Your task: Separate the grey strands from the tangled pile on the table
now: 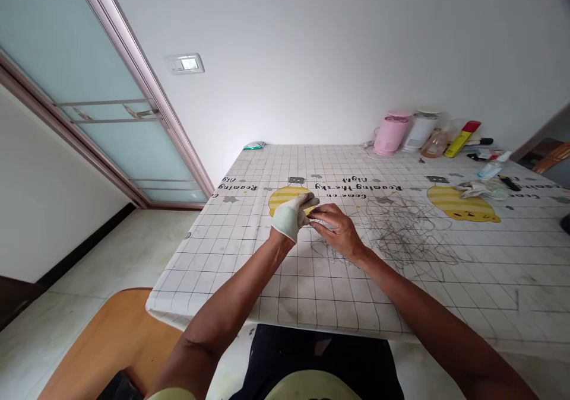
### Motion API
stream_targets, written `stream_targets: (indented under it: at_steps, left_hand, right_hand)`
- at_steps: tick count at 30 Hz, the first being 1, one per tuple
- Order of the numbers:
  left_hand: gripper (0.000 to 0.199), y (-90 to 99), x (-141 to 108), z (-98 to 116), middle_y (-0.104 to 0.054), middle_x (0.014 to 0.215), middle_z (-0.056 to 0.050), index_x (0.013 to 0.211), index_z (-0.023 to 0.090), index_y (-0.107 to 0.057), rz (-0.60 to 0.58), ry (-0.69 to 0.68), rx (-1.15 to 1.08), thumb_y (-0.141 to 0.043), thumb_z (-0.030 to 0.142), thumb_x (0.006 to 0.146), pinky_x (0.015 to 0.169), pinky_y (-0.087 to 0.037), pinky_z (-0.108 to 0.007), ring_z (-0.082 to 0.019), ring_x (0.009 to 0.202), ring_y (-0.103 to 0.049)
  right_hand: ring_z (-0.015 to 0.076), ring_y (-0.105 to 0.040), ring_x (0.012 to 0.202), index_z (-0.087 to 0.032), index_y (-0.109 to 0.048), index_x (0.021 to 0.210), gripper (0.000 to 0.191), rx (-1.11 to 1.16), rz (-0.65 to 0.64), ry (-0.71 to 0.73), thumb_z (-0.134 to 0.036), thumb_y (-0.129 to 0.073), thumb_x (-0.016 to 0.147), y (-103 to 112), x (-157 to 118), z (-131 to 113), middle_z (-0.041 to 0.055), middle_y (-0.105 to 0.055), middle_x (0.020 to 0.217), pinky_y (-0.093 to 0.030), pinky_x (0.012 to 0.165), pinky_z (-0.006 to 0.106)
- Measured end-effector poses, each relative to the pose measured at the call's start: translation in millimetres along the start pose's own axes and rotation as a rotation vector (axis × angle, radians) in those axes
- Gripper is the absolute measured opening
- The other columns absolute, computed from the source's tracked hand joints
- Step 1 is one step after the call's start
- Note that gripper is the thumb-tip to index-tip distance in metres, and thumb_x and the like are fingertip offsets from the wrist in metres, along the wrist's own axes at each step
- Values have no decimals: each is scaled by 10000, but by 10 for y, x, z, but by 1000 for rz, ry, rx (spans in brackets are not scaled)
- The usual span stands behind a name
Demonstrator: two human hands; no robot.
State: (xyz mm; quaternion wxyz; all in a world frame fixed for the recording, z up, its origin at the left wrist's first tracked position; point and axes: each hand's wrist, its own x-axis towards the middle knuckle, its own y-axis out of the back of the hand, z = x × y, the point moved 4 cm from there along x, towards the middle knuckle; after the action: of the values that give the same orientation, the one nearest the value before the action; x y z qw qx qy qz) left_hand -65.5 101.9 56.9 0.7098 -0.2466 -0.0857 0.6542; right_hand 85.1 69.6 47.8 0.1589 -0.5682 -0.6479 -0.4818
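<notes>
My left hand (pixel 295 213) wears a white work glove with a pale green cuff and is held above the table. Its fingers are stretched out and lie close to each other. My right hand (pixel 337 228) is bare. Its thumb and index finger close on the glove near the left thumb; whether anything thin lies between them is too small to tell. Right of my hands, a loose tangle of thin grey wire or thread (pixel 407 234) spreads over the tablecloth, partly behind my right hand and wrist.
A crumpled glove (pixel 483 189) lies at the right beside a clear spray bottle (pixel 494 165). Along the wall stand a pink cylinder (pixel 392 134), a white cylinder (pixel 420 132) and a yellow can with a red cap (pixel 462 140). A small green-white packet (pixel 254 146) lies at the far left corner.
</notes>
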Motion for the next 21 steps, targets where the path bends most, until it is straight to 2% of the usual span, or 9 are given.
stream_targets:
  at_steps: [3,7,8,10,12,14,16,17,21]
  left_hand:
    - [234,1,2,-15,-811,1087,-124,1008,167,-789,-1,-37,31,-678,363,943,477,-387,-252,-57,451,-361]
    - [238,41,-65,-13,-808,954,-107,989,191,-812,-67,-117,179,-716,395,915,544,-458,-293,-150,576,-566]
    - [231,73,-109,5,-807,934,-95,993,207,-823,-39,-153,253,-720,398,915,572,-475,-302,-179,636,-616]
    - [197,163,-227,74,-807,928,-65,990,249,-839,104,-243,403,-707,381,928,659,-513,-315,-233,798,-689]
    - [170,241,-363,182,-807,968,-37,990,288,-839,280,-371,507,-685,344,946,807,-537,-327,-263,980,-701]
    - [169,261,-456,290,-799,1061,-33,1049,297,-830,352,-501,558,-700,315,941,955,-519,-349,-277,1114,-676]
    - [241,242,-450,353,-776,1188,-49,1142,283,-810,317,-565,561,-755,300,908,1027,-494,-367,-287,1166,-663]
    - [279,229,-407,359,-768,1222,-64,1169,267,-802,273,-556,550,-777,297,892,1038,-491,-372,-292,1176,-664]
    - [228,205,-113,206,-795,1029,-125,1039,175,-813,70,-317,423,-740,361,928,982,-547,-407,-296,1050,-730]
  right_hand:
    - [244,-701,1119,-300,-798,1149,178,95,19,-91,-295,-657,1041,-12,12,-18,68,-759,1146,-609,980,457]
    - [251,-737,1052,-278,-814,1058,206,194,101,-311,-421,-668,1032,95,4,8,67,-783,1092,-616,942,439]
    - [253,-746,1036,-276,-819,1037,222,217,126,-374,-445,-676,1024,129,-9,31,63,-792,1072,-615,939,435]
    - [257,-760,1026,-270,-830,999,242,270,186,-477,-468,-693,1007,190,-44,89,55,-810,1031,-606,968,438]
    - [261,-768,1029,-262,-841,987,240,352,245,-548,-470,-722,985,223,-82,156,54,-821,1009,-594,1012,455]
    - [262,-776,1004,-251,-846,992,230,454,295,-601,-463,-767,952,224,-114,220,59,-824,998,-594,1026,477]
    - [262,-785,968,-238,-846,987,229,549,320,-642,-454,-810,919,201,-135,265,68,-824,986,-603,1014,488]
    - [262,-789,958,-231,-844,979,232,589,323,-657,-451,-823,908,186,-141,278,74,-824,984,-608,1004,488]
    - [278,-796,985,-214,-826,978,271,707,273,-715,-474,-834,902,123,-165,288,99,-820,999,-619,972,479]
